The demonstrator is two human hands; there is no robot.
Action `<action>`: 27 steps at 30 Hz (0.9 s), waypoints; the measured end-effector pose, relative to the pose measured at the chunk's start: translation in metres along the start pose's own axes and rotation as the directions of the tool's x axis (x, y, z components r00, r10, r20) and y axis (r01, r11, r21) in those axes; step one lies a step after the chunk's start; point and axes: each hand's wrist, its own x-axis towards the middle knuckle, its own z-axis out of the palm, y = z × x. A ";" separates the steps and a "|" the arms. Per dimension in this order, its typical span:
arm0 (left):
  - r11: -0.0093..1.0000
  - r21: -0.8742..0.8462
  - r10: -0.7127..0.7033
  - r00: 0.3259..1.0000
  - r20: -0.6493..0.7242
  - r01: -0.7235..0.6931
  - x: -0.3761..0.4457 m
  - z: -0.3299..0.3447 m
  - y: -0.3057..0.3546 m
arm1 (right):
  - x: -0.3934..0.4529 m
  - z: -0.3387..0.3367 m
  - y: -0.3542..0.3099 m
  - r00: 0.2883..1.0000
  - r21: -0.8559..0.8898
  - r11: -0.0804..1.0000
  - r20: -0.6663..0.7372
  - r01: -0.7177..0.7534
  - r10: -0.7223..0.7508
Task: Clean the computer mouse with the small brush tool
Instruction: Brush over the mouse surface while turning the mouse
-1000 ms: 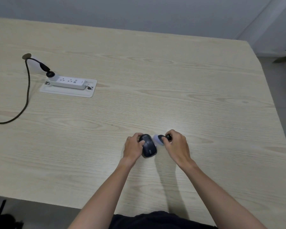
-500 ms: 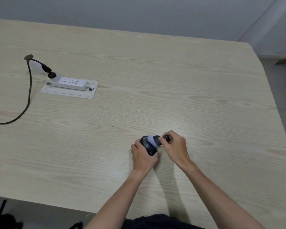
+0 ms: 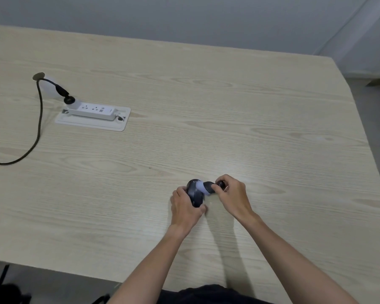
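Faint marks on power strip (image 3: 96, 110) and mouse (image 3: 194, 191) — none legible

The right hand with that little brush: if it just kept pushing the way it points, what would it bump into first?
The right hand points its brush leftward onto the mouse, apparently already touching, so the mouse comes first, then likely the left hand.

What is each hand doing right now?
Left hand: closed on the mouse.
Right hand: closed on the brush, its pale head against the mouse.
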 end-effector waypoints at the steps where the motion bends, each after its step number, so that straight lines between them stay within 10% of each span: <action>1: 1.000 0.009 0.002 1.000 0.003 -0.002 0.000 -0.001 -0.001 | 0.000 0.001 0.002 1.000 -0.049 0.999 -0.013 -0.006 0.006; 27: 0.982 0.169 0.049 0.971 0.232 -0.089 0.031 -0.035 -0.007 | 0.015 -0.010 -0.008 0.995 0.019 0.997 -0.067 -0.075 0.076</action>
